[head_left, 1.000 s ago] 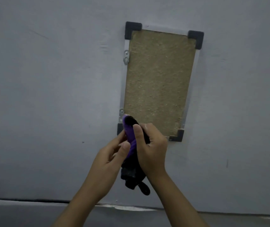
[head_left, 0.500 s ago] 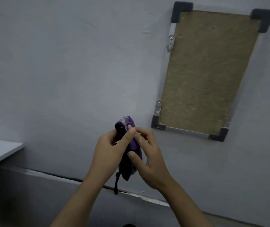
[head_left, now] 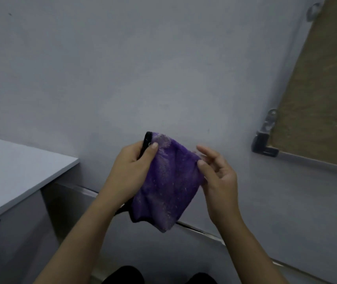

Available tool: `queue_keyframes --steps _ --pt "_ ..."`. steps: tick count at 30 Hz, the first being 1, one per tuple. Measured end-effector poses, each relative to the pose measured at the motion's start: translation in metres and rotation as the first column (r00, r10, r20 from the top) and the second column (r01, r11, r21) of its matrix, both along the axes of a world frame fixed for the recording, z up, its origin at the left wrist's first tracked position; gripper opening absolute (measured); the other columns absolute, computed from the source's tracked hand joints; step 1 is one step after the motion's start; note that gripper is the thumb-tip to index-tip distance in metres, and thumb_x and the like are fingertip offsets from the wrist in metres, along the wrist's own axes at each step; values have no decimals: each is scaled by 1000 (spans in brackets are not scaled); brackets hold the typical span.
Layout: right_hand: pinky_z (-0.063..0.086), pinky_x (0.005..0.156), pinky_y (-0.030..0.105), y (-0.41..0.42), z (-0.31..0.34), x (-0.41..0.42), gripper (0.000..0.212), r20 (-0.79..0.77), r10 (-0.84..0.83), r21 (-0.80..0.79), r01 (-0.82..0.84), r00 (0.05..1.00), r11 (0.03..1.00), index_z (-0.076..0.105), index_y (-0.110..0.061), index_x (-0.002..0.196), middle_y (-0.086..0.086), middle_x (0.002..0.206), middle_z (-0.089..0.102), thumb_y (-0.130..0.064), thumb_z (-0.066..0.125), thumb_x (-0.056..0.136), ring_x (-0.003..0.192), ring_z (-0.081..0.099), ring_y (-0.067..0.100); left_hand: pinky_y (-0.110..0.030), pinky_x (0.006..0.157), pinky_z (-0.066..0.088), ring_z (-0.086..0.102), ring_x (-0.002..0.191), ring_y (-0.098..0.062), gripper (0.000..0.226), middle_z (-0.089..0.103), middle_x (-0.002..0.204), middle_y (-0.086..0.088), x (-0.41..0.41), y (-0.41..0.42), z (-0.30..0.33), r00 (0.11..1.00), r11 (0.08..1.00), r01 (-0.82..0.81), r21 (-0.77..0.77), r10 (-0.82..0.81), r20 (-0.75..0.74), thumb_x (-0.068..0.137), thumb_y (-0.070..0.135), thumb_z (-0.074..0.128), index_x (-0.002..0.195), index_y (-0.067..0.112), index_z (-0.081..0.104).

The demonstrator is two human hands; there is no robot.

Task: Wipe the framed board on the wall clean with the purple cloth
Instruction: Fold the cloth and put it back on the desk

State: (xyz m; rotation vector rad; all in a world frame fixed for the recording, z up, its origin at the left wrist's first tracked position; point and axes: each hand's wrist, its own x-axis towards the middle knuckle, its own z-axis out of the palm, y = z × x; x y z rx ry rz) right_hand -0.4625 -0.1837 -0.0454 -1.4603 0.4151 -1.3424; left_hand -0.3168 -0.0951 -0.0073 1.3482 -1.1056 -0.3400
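Note:
The purple cloth [head_left: 168, 181] is spread out between my two hands in front of the wall, flecked with pale lint and edged in black. My left hand [head_left: 131, 171] grips its upper left corner, thumb on top. My right hand [head_left: 217, 175] pinches the right edge between thumb and fingers, the other fingers loosely spread. The framed board [head_left: 323, 95], brown with a pale frame and dark corner caps, hangs on the wall at the far right, partly cut off by the frame edge, well apart from the cloth.
A white tabletop [head_left: 14, 173] juts in from the left, its corner close to my left forearm. The grey wall [head_left: 143, 68] fills the view. A metal bracket [head_left: 268, 121] sits at the board's lower left corner. Dark clothing shows at the bottom.
The cloth was bunched between my hands and is now pulled open flat. The view has swung left and down, pushing the board to the right edge and bringing the tabletop further in.

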Motion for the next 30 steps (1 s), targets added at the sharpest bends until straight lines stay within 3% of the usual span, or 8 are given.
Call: queue_keyframes --steps 5,8,12,17,20,22,25,30 --pt "53 80 39 12 -38 39 86 155 504 377 -523 850 765 54 -4 122 14 116 64 -50 85 55 101 61 28 -30 61 39 53 65 -16 32 58 74 -8 30 8 7 999 999 33 27 -34 29 96 26 44 82 1 59" --pt "55 71 36 26 -44 67 64 199 526 359 -561 827 746 63 -9 101 9 98 69 -42 88 53 87 64 23 -32 62 41 56 67 -17 28 61 74 -6 54 15 9 999 1000 -9 27 10 -38 97 25 44 80 11 61" --pt "53 61 24 27 -27 112 13 149 428 326 -453 891 830 63 -14 97 -1 83 70 -15 63 84 73 64 12 -28 63 46 61 67 -12 25 66 75 0 96 28 4 978 994 -109 27 112 -177 96 25 45 83 15 63" --pt "52 68 28 25 -6 168 21 -55 403 216 -383 914 898 63 -21 96 -2 88 66 -7 46 96 78 63 14 -18 58 50 63 67 -5 11 69 76 10 148 58 -5 970 992 -127 -11 122 -209 87 21 57 96 19 64" --pt "50 74 29 24 9 198 22 -154 505 100 -495 849 863 61 -21 98 -4 89 65 -6 45 96 81 62 12 -17 64 49 66 76 0 43 70 88 13 186 77 3 975 971 -222 87 219 46 70 48 62 107 27 62" --pt "50 77 28 22 17 214 19 -212 599 29 -607 773 794 60 -19 100 -2 92 65 -8 47 92 85 61 14 -16 73 49 65 90 2 58 70 99 15 202 83 15 962 947 -174 271 105 252 60 65 61 110 35 62" --pt "50 80 29 20 26 236 19 -318 677 -30 -721 664 693 60 -16 101 5 94 65 -8 45 91 87 61 18 -13 68 52 68 88 -5 43 72 93 14 213 77 23 967 896 8 443 -121 226 66 62 65 97 32 67" --pt "52 75 33 5 10 252 12 -281 750 80 -764 599 640 60 -19 99 12 95 65 -17 55 88 86 61 25 -17 53 53 68 65 -11 34 71 73 -1 223 71 21 969 953 -125 277 58 240 67 44 65 83 15 68"
